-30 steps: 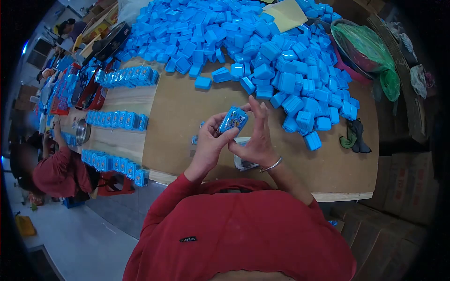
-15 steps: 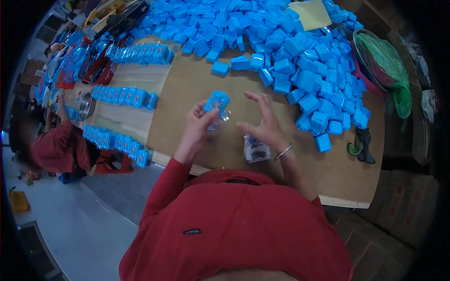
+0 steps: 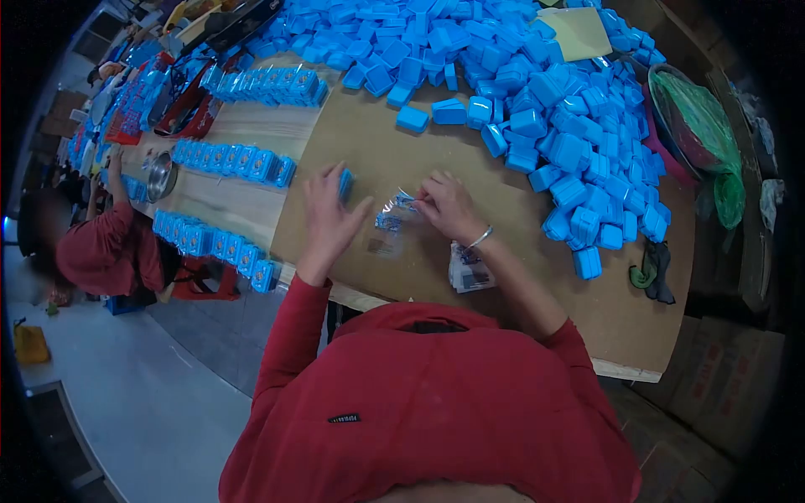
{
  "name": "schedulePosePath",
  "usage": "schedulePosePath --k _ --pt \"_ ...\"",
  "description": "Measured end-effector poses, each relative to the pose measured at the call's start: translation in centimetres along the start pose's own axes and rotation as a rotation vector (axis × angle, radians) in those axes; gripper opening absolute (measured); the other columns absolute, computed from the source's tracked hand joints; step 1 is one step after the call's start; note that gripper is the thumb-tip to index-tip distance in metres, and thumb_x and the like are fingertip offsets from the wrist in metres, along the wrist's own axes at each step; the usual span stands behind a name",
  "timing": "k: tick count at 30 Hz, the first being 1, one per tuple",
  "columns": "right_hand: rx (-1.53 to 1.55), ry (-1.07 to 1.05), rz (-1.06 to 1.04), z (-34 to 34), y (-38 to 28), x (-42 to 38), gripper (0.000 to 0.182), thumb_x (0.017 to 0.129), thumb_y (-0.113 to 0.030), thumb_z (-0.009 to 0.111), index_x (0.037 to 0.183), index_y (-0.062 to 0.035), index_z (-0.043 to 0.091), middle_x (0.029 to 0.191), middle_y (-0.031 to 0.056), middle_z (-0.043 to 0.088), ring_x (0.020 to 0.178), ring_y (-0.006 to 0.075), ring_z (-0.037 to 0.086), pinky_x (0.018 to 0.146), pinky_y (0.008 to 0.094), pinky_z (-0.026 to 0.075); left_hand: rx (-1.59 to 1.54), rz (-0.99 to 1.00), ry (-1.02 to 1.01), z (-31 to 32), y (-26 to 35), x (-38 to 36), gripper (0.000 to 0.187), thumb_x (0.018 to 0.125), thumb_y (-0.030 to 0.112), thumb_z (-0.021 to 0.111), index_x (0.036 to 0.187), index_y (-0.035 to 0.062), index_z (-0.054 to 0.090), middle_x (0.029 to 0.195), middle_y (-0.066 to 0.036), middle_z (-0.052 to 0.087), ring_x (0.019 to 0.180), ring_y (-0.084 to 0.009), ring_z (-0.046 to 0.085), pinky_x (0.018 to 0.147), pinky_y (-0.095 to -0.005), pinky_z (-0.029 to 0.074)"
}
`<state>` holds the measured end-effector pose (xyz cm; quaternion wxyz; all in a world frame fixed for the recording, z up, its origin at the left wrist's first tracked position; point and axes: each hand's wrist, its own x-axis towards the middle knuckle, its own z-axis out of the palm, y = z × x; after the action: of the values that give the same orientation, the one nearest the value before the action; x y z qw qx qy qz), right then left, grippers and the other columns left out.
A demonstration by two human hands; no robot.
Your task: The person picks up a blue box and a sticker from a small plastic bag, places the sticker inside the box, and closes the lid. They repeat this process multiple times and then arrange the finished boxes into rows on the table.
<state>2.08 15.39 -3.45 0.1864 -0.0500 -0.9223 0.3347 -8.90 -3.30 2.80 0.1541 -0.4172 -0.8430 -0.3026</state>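
Observation:
My left hand (image 3: 329,216) is open over the brown board (image 3: 335,272), thumb stretched away from the fingers. A small blue plastic box (image 3: 345,184) stands right beside its fingertips, partly hidden by them. My right hand (image 3: 451,208) is pinched shut on the edge of a shiny clear printed sticker (image 3: 404,201). Just below that lies another piece of clear printed film (image 3: 386,239) on the board. Under my right wrist rests a small stack of clear printed sheets (image 3: 471,275), partly covered by the forearm.
A large heap of blue boxes (image 3: 537,109) fills the back and right of the table. Rows of decorated blue boxes (image 3: 226,159) stand at left, near a metal bowl (image 3: 162,176). A co-worker (image 3: 109,251) sits beyond. Dark cloth (image 3: 658,272) lies at right.
My left hand has moved left and opened, letting go of the blue box. My right hand has gone from spread fingers to a pinch on the sticker. The view has shifted slightly.

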Motion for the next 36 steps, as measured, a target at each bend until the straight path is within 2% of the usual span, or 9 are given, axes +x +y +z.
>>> schedulePosePath --k 3,7,8,14,19,22,26,30,36 --pt "0.126 0.120 -0.046 -1.5 -0.7 -1.2 0.015 0.072 -0.012 0.069 0.080 -0.0073 0.057 0.083 0.0075 0.054 0.082 0.0248 0.054 0.070 0.0376 0.044 -0.643 -0.299 -0.632 2.9 0.1 0.1 0.024 0.080 0.011 0.067 0.100 0.0003 0.061 0.092 -0.009 0.062 0.080 -0.0135 0.058 0.074 -0.0278 0.046" --pt "0.927 0.219 0.484 -3.4 -0.2 -2.9 0.015 0.079 -0.014 0.068 0.085 -0.0038 0.058 0.086 0.0027 0.058 0.079 0.0111 0.056 0.066 0.0281 0.045 -1.284 -0.457 -0.569 6.2 3.8 0.6 0.005 0.083 0.006 0.063 0.081 0.0024 0.061 0.077 -0.002 0.063 0.068 -0.0059 0.056 0.061 -0.0199 0.044" --pt "1.130 0.197 0.473 -4.4 -0.1 -3.4 0.019 0.082 -0.017 0.068 0.085 -0.0004 0.058 0.082 0.0007 0.060 0.072 0.0049 0.054 0.062 0.0212 0.043 -1.283 -0.433 -0.576 7.0 4.2 0.8 0.005 0.083 0.006 0.064 0.080 0.0029 0.061 0.075 -0.002 0.063 0.068 -0.0056 0.056 0.061 -0.0196 0.044" --pt "0.510 0.457 0.414 -5.5 1.4 -5.3 0.012 0.082 -0.012 0.067 0.079 -0.0015 0.060 0.068 -0.0007 0.059 0.061 0.0047 0.052 0.054 0.0197 0.041 -1.216 -0.418 -0.549 11.5 5.2 1.0 0.012 0.082 0.010 0.066 0.074 0.0048 0.060 0.069 0.000 0.061 0.063 -0.0037 0.053 0.058 -0.0190 0.041" --pt "0.765 0.439 0.537 -6.9 2.7 -6.4 0.009 0.082 -0.010 0.066 0.082 -0.0016 0.063 0.072 -0.0009 0.061 0.064 0.0036 0.053 0.057 0.0184 0.042 -1.111 -0.363 -0.808 11.6 5.7 3.0 0.024 0.083 0.025 0.066 0.076 0.0023 0.062 0.070 0.003 0.058 0.063 -0.0026 0.049 0.054 -0.0193 0.038" --pt "0.863 0.462 0.572 -7.7 2.1 -6.6 0.008 0.082 -0.009 0.066 0.086 -0.0017 0.064 0.074 -0.0018 0.061 0.066 0.0030 0.053 0.059 0.0179 0.042 -0.945 -0.324 -0.593 13.2 6.3 8.9 0.040 0.087 0.040 0.056 0.093 0.0008 0.062 0.079 -0.005 0.060 0.070 -0.0098 0.055 0.065 -0.0236 0.045" --pt "0.768 0.383 0.548 -8.1 1.5 -7.4 0.008 0.082 -0.008 0.065 0.088 -0.0019 0.064 0.077 -0.0032 0.061 0.067 0.0017 0.052 0.060 0.0165 0.041 -0.284 -0.283 -0.319 20.1 7.4 14.1 0.060 0.074 0.048 0.066 0.107 -0.0006 0.053 0.090 -0.020 0.063 0.084 -0.0309 0.062 0.072 -0.0377 0.048" --pt "0.810 0.392 0.542 -8.9 0.7 -8.2 0.006 0.084 -0.007 0.063 0.088 -0.0022 0.061 0.077 -0.0035 0.059 0.070 0.0021 0.052 0.063 0.0170 0.042 -0.277 -0.240 -0.294 21.6 7.3 15.2 0.072 0.065 0.043 0.072 0.117 -0.0007 0.046 0.095 -0.023 0.061 0.088 -0.0357 0.061 0.076 -0.0414 0.048" --pt "0.893 0.532 0.526 -8.1 1.9 -7.5 0.006 0.085 -0.005 0.060 0.089 -0.0020 0.058 0.080 -0.0002 0.060 0.072 0.0038 0.054 0.065 0.0183 0.044 -0.291 -0.181 -0.170 15.4 5.8 10.6 0.054 0.071 0.027 0.068 0.115 0.0037 0.047 0.096 -0.022 0.061 0.088 -0.0365 0.061 0.072 -0.0426 0.049"
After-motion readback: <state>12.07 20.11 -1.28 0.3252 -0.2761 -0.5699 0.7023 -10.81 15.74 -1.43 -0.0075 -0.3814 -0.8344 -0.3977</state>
